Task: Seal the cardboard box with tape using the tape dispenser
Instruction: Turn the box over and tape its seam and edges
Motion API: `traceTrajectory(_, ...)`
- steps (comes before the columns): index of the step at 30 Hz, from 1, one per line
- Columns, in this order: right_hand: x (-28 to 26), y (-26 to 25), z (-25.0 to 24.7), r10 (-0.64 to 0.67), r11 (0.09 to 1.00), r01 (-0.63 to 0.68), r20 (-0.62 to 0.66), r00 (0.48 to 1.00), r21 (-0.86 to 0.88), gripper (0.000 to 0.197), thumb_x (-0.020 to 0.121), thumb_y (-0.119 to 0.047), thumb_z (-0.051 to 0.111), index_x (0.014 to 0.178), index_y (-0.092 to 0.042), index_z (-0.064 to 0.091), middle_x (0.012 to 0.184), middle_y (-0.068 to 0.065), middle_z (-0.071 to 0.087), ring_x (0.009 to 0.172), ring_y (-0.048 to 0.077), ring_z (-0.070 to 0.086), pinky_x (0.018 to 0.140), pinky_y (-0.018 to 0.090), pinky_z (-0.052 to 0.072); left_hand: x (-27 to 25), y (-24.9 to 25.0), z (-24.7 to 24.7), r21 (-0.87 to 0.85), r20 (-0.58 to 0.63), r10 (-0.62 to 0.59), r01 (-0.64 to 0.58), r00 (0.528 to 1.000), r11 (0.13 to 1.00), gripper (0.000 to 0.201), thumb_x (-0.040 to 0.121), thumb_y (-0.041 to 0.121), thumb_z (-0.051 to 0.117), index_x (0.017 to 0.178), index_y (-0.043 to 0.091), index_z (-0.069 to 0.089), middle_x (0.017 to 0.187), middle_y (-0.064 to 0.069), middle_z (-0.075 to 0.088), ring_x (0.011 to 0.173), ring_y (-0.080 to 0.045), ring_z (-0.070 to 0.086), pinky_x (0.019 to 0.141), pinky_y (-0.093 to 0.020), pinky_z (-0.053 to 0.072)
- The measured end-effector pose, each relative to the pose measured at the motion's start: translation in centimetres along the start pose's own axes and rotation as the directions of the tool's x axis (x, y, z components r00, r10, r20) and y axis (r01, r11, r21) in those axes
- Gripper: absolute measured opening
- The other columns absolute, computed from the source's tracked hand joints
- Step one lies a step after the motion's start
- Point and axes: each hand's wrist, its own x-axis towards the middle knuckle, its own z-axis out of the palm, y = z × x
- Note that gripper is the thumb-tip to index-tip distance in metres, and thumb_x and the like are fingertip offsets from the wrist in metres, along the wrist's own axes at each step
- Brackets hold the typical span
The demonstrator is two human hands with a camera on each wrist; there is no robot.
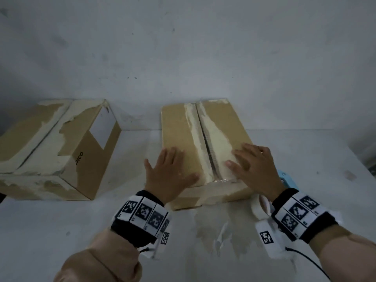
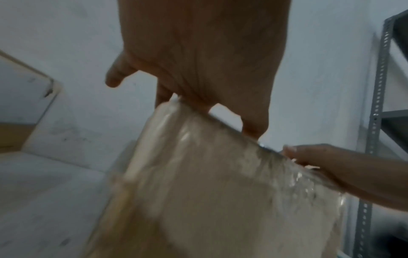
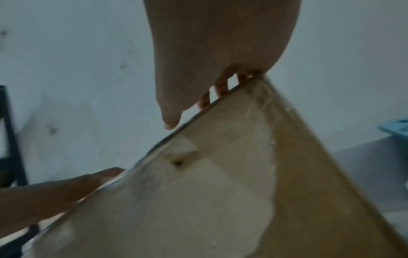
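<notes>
A brown cardboard box [image 1: 179,129] stands in the middle of the white table, its two top flaps closed with a dark seam [image 1: 209,147] between them. My left hand [image 1: 169,171] lies flat on the left flap, fingers straight. My right hand [image 1: 254,165] lies flat on the right flap, thumb toward the seam. Clear tape [image 1: 221,181] shines over the near top edge of the box [image 2: 220,192]. A blue tape dispenser [image 1: 285,178] peeks out behind my right wrist, mostly hidden. In the wrist views, the left hand [image 2: 198,61] and right hand [image 3: 216,52] press on the box [image 3: 198,200] top.
A second, larger cardboard box [image 1: 50,149] with torn paper patches stands at the left of the table. A white wall [image 1: 183,47] rises right behind both boxes. A grey metal shelf upright [image 2: 375,122] stands to the right. Torn residue marks the table [image 1: 223,231] in front.
</notes>
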Motion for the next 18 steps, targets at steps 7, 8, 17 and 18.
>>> traceTrajectory(7, 0.7, 0.4, -0.3, 0.177, 0.974, -0.2, 0.189, 0.966, 0.11, 0.092, 0.079, -0.072, 0.042, 0.146, -0.016, 0.015, 0.157, 0.008, -0.002, 0.143, 0.026, -0.003, 0.115, 0.041, 0.004, 0.9, 4.6, 0.5, -0.107, -0.016, -0.249, 0.246, 0.968, 0.963, 0.091, 0.079, 0.077, 0.019, 0.146, 0.017, 0.008, 0.156, -0.005, 0.004, 0.144, -0.031, -0.003, 0.104, -0.071, 0.001)
traceTrajectory(8, 0.6, 0.3, -0.4, 0.166, 0.971, -0.198, 0.226, 0.96, 0.131, 0.09, 0.081, -0.068, 0.042, 0.147, -0.016, 0.011, 0.157, 0.006, -0.006, 0.143, 0.024, -0.003, 0.115, 0.04, 0.006, 0.7, 4.5, 0.8, -0.088, -0.047, -0.233, 0.229, 0.971, 0.969, 0.089, 0.079, 0.077, 0.017, 0.147, 0.021, 0.005, 0.156, -0.006, 0.003, 0.144, -0.031, -0.003, 0.103, -0.071, -0.001)
traceTrajectory(17, -1.4, -5.2, 0.5, -0.067, 0.908, -0.142, 0.472, 0.879, 0.393, 0.106, 0.07, -0.07, 0.043, 0.147, -0.018, -0.008, 0.148, -0.006, -0.035, 0.138, 0.005, -0.008, 0.109, 0.024, 0.012, -1.4, -1.7, 0.3, 0.037, -0.041, -0.333, 0.334, 0.942, 0.942, 0.093, 0.07, 0.082, 0.0, 0.147, 0.03, 0.008, 0.157, -0.008, 0.002, 0.145, -0.026, -0.003, 0.103, -0.07, -0.005)
traceTrajectory(18, -1.7, -6.2, 1.0, -0.112, 0.905, -0.119, 0.499, 0.859, 0.409, 0.106, 0.072, -0.07, 0.045, 0.146, -0.018, -0.011, 0.145, -0.007, -0.039, 0.135, 0.002, -0.01, 0.11, 0.024, 0.012, -1.7, -2.8, 0.1, 0.042, -0.034, -0.374, 0.375, 0.927, 0.926, 0.097, 0.067, 0.082, -0.005, 0.147, 0.029, 0.008, 0.157, -0.009, 0.002, 0.145, -0.026, -0.002, 0.103, -0.07, -0.005)
